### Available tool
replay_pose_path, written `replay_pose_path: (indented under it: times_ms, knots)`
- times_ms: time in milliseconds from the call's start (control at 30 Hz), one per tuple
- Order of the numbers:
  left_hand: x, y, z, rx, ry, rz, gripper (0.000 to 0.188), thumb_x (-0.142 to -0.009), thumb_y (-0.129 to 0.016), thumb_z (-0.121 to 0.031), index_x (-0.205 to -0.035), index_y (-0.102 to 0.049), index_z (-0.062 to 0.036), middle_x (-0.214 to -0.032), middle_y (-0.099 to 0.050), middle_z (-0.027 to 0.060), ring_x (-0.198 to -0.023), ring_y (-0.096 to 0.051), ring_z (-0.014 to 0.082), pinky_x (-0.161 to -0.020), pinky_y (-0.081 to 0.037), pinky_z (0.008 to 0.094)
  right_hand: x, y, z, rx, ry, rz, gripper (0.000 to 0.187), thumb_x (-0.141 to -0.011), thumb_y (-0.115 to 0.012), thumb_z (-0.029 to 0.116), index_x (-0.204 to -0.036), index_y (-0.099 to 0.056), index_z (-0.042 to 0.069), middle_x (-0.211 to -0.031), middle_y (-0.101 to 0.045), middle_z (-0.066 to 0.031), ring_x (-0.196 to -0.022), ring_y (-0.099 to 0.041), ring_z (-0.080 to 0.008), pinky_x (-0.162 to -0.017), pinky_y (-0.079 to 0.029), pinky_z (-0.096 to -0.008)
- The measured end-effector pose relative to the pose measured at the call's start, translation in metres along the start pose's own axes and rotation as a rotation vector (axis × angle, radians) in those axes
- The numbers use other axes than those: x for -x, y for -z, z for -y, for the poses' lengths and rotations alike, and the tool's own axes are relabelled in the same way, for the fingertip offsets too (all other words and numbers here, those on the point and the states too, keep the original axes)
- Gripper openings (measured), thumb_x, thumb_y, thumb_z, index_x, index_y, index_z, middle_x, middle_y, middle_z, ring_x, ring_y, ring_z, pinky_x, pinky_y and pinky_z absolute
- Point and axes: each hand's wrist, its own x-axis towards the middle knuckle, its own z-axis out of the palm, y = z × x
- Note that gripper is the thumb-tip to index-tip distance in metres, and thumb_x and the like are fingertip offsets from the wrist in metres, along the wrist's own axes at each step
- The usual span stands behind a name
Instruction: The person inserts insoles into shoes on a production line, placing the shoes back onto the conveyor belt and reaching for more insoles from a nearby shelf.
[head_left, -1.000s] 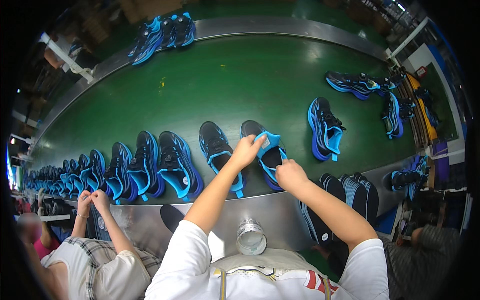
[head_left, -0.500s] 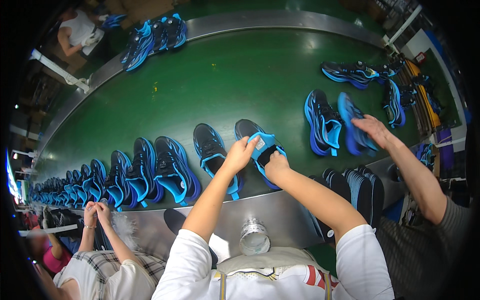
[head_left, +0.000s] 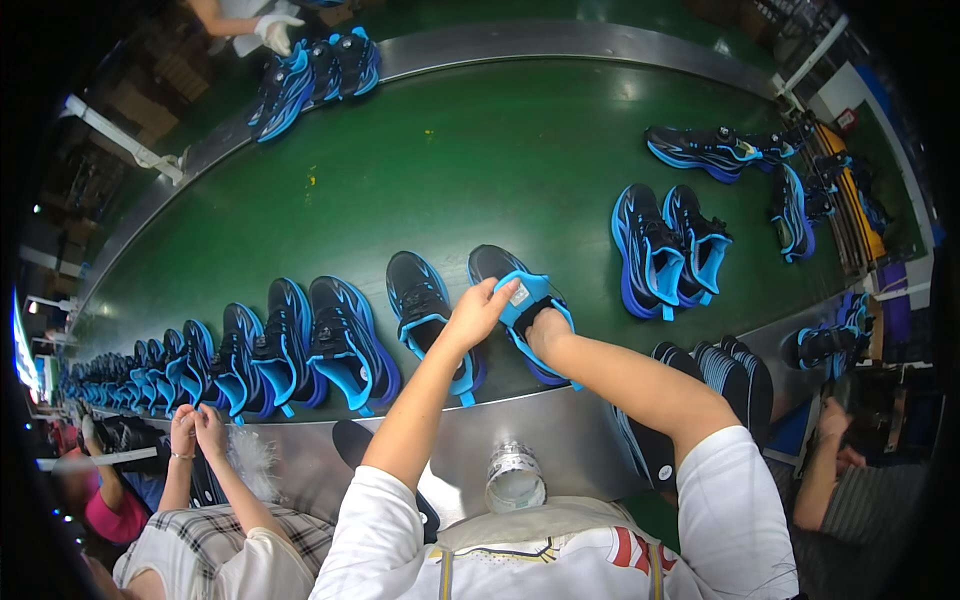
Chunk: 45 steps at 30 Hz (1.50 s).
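Note:
A black and blue sneaker [head_left: 494, 262] stands on the green belt in front of me, toe pointing away. My left hand [head_left: 479, 312] pinches its light-blue tongue, pulling it up and open. My right hand [head_left: 548, 332] reaches down into the shoe opening; its fingers are hidden inside, so I cannot see what they hold. Just left of it stands a matching sneaker [head_left: 416, 282], apart from both hands, though my left forearm crosses in front of part of it.
A long row of sneakers [head_left: 340, 320] runs left along the belt's near edge. To the right stand a sneaker pair [head_left: 640, 240] and stacks of black insoles [head_left: 735, 370]. A clear plastic cup [head_left: 515, 478] sits by my waist. Co-workers' hands [head_left: 195, 432] are at left; a gloved hand [head_left: 277, 32] is across the belt.
My right hand has gone deeper into the shoe; my left keeps its hold. At right, a co-worker's hand has set down a sneaker beside another and withdrawn. A gloved hand now reaches the far shoes.

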Motion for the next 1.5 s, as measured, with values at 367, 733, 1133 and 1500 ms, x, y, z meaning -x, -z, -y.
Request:
replay_pose_path:
  times_ms: [367,733,1133,1500]
  knots:
    - [0.004,-0.023,-0.011,-0.397,-0.164,-0.463,0.054,-0.076,-0.062,-0.030,-0.114,-0.037,-0.0014,-0.060,-0.054,0.0120,-0.053,-0.056,0.0266,-0.051,-0.043,0.0345,-0.001,-0.042,0.002,-0.699,-0.001,-0.090,0.044,-0.085,-0.036,0.016,-0.126,-0.035,-0.001,-0.132,-0.029,-0.0202,-0.124,-0.027,-0.0315,-0.103,-0.017,-0.0402]
    - [0.020,-0.062,-0.004,-0.209,-0.454,-0.446,0.030,-0.081,-0.055,-0.023,-0.099,-0.052,0.0009,-0.083,-0.058,0.0201,-0.073,-0.057,0.0346,-0.063,-0.045,0.0352,-0.065,-0.047,0.000,-0.959,-0.076,-0.132,0.036,-0.081,-0.042,0.014,-0.115,-0.045,0.001,-0.124,-0.037,-0.0198,-0.116,-0.036,-0.0308,-0.098,-0.027,-0.0380]
    - [0.011,-0.056,0.006,-0.348,-0.424,-0.602,0.035,-0.080,-0.056,-0.026,-0.101,-0.051,0.0021,-0.070,-0.057,0.0172,-0.065,-0.056,0.0334,-0.057,-0.042,0.0381,-0.036,-0.036,-0.012,-0.589,0.124,-0.012,0.025,-0.078,-0.043,0.015,-0.091,-0.059,0.002,-0.098,-0.058,-0.0169,-0.098,-0.052,-0.0292,-0.089,-0.036,-0.0390]
    - [0.003,-0.034,-0.010,-0.744,-0.601,-0.652,0.025,-0.076,-0.060,-0.017,-0.097,-0.052,-0.0051,-0.058,-0.050,0.0064,-0.052,-0.052,0.0246,-0.050,-0.038,0.0350,0.052,-0.027,-0.001,-0.641,0.080,0.016,0.053,-0.078,-0.031,0.040,-0.090,-0.062,-0.001,-0.091,-0.061,-0.0176,-0.103,-0.051,-0.0215,-0.106,-0.008,-0.0374]
